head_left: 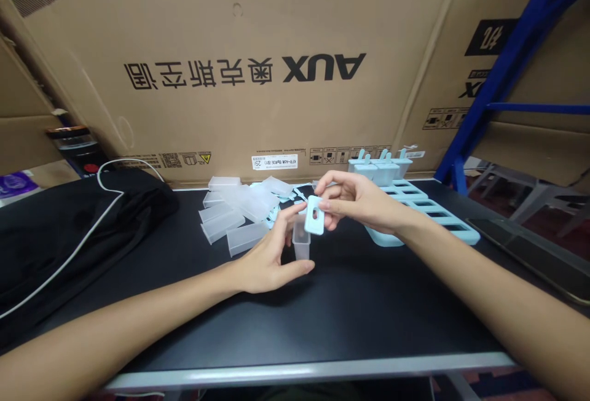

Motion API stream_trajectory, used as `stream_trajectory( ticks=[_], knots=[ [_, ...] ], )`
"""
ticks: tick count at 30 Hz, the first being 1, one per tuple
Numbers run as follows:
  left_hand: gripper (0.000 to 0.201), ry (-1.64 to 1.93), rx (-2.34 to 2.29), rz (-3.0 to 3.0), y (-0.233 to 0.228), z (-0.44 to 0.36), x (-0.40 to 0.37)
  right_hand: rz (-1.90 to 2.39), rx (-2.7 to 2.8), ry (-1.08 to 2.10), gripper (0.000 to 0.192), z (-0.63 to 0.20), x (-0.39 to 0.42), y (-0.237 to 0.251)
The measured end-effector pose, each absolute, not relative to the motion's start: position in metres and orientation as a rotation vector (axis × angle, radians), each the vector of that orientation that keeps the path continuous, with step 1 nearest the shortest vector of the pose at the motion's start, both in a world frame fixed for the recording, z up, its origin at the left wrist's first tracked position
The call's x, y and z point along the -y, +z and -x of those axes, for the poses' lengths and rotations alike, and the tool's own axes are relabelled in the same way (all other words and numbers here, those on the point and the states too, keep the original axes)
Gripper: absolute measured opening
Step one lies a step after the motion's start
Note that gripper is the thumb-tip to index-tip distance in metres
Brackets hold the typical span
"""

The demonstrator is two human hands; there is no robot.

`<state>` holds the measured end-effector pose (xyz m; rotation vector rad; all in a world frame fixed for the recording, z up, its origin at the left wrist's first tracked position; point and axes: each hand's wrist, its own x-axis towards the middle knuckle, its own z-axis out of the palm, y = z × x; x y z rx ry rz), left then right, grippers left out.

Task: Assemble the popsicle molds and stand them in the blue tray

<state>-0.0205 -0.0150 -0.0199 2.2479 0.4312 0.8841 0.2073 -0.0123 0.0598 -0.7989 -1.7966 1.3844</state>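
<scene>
My left hand (270,253) grips a clear plastic mould cup (301,245) standing upright on the black table (350,309). My right hand (357,201) pinches a light blue lid (314,215) with a slot in it, tilted just above the cup's mouth. A pile of several clear mould cups (237,214) lies behind my left hand, with a few blue lids among them. A light blue rack tray (442,217) with empty slots lies behind my right wrist; filled moulds (380,167) stand at its far end.
A black cloth bag (69,229) with a white cable (80,244) covers the table's left side. Large cardboard boxes (239,69) stand along the back. A blue metal shelf frame (502,63) rises at the right. A dark flat device (530,253) lies at the right edge.
</scene>
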Motion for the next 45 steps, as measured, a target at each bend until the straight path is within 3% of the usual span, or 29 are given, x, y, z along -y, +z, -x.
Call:
stream_trajectory(
  ticks=[4,8,15,20,31,45],
  knots=[
    [0.098,0.786,-0.449,-2.285,-0.02,0.021,0.015,0.798,1.804,1.487,0.039,-0.201,0.013,0.053],
    [0.105,0.778,-0.462,-2.3,-0.019,0.022,0.014,0.779,1.88,1.508,0.03,-0.197,0.011,0.045],
    [0.084,0.774,-0.361,-2.309,-0.016,0.018,0.014,0.803,1.934,1.45,0.021,-0.193,0.011,0.04],
    [0.076,0.819,-0.383,-2.349,-0.021,0.017,0.014,0.785,1.947,1.5,0.028,-0.193,0.011,0.039],
    [0.088,0.834,-0.451,-2.409,-0.029,0.02,0.012,0.777,1.884,1.521,0.033,-0.19,0.011,0.033],
    [0.074,1.007,-0.329,-2.374,-0.023,0.018,0.012,0.772,1.791,1.502,0.032,-0.184,0.015,0.031]
  ],
)
